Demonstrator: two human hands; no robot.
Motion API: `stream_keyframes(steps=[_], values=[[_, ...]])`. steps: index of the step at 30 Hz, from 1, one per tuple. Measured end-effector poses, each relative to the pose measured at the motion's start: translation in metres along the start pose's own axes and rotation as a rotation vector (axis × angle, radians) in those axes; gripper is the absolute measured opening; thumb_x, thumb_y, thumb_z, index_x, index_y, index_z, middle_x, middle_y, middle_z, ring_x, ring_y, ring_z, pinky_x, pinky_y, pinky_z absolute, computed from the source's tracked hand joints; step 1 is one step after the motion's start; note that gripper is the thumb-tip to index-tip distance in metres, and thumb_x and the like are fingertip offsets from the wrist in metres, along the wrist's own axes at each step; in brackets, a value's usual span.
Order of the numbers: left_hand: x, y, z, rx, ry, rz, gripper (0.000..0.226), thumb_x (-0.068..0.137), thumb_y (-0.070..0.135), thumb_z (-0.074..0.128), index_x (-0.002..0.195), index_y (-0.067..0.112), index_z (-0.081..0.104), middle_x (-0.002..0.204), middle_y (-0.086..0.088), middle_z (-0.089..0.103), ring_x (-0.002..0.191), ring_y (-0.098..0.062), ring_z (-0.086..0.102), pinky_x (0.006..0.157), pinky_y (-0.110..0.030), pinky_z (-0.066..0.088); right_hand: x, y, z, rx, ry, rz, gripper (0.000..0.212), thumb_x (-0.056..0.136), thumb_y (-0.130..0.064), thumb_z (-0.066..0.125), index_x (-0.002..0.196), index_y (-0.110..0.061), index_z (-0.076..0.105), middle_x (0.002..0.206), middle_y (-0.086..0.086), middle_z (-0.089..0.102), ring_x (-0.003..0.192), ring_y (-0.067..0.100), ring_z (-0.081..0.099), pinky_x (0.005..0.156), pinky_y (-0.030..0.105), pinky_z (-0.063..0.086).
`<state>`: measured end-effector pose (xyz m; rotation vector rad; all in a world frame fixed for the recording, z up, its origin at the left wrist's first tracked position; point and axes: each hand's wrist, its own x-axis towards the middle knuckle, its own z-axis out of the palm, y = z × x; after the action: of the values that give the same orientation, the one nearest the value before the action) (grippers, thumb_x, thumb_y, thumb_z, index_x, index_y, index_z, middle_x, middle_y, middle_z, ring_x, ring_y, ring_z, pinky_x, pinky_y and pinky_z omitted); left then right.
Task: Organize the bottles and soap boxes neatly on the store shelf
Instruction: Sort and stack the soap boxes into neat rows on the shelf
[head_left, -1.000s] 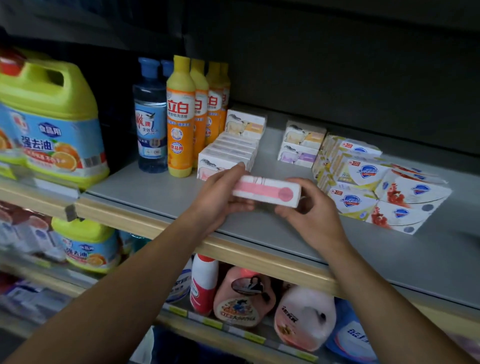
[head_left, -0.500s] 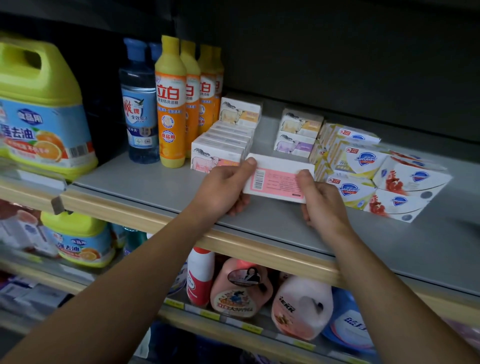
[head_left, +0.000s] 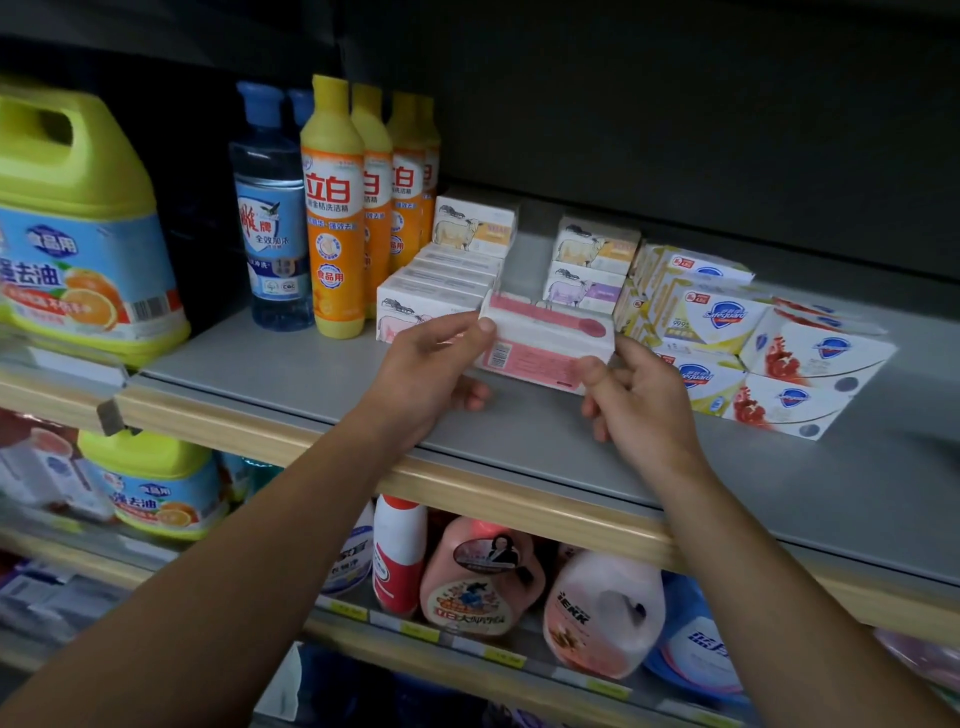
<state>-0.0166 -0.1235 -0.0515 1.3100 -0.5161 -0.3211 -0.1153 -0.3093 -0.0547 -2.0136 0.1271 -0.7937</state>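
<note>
Item: pink-and-white soap box (head_left: 545, 345), held level above the grey shelf (head_left: 291, 374), just in front of the row of white soap boxes (head_left: 441, 280) and left of the Safeguard soap boxes (head_left: 727, 332). Left hand (head_left: 431, 374): thumb tip pressed on the box's upper left corner, remaining fingers curled beneath its left end. Right hand (head_left: 639, 400): thumb against the lower right corner, fingers curled behind the right end; their contact is hidden. Box spans the gap between both hands, barcode face tilted toward the camera. Adjacent stock: yellow dish-soap bottles (head_left: 332, 208) and a blue-capped clear bottle (head_left: 270, 218), upright at left.
</note>
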Motion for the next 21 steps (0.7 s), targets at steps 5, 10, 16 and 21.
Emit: stream_keyframes(steps=[5, 10, 16, 21], values=[[-0.001, 0.005, -0.003, -0.238, -0.044, -0.121, 0.032, 0.092, 0.023, 0.063, 0.124, 0.018, 0.065, 0.11, -0.005, 0.071, 0.083, -0.031, 0.073, 0.067, -0.035, 0.06, -0.001, -0.006, 0.004, 0.248, -0.087, 0.127, 0.026, 0.093, -0.043, 0.058, 0.119, -0.047, 0.057, 0.093, 0.0, 0.075, 0.071, 0.026, 0.074, 0.064, 0.029, 0.059], [-0.002, 0.0, 0.001, -0.125, -0.069, -0.026, 0.035, 0.092, 0.009, 0.063, 0.127, 0.015, 0.062, 0.121, -0.011, 0.068, 0.101, -0.032, 0.07, 0.071, -0.045, 0.062, 0.002, -0.004, 0.005, 0.214, -0.067, 0.055, 0.022, 0.102, -0.026, 0.046, 0.113, -0.042, 0.058, 0.085, -0.001, 0.07, 0.076, 0.025, 0.073, 0.067, 0.031, 0.058], [-0.001, -0.004, -0.002, -0.033, 0.003, 0.047, 0.059, 0.086, 0.003, 0.07, 0.137, 0.025, 0.052, 0.122, -0.006, 0.065, 0.108, -0.025, 0.067, 0.085, -0.045, 0.059, 0.0, 0.004, 0.003, 0.152, -0.06, -0.009, 0.051, 0.093, -0.005, 0.058, 0.122, -0.042, 0.04, 0.108, 0.0, 0.071, 0.099, 0.017, 0.068, 0.084, 0.034, 0.054], [-0.004, -0.001, 0.0, -0.037, -0.036, 0.099, 0.034, 0.088, 0.007, 0.066, 0.122, 0.002, 0.064, 0.116, -0.014, 0.07, 0.108, -0.028, 0.068, 0.097, -0.047, 0.052, -0.002, 0.007, 0.006, -0.029, -0.083, -0.021, 0.076, 0.088, -0.003, 0.067, 0.14, -0.044, 0.032, 0.113, -0.025, 0.058, 0.089, 0.001, 0.069, 0.078, 0.011, 0.049]])
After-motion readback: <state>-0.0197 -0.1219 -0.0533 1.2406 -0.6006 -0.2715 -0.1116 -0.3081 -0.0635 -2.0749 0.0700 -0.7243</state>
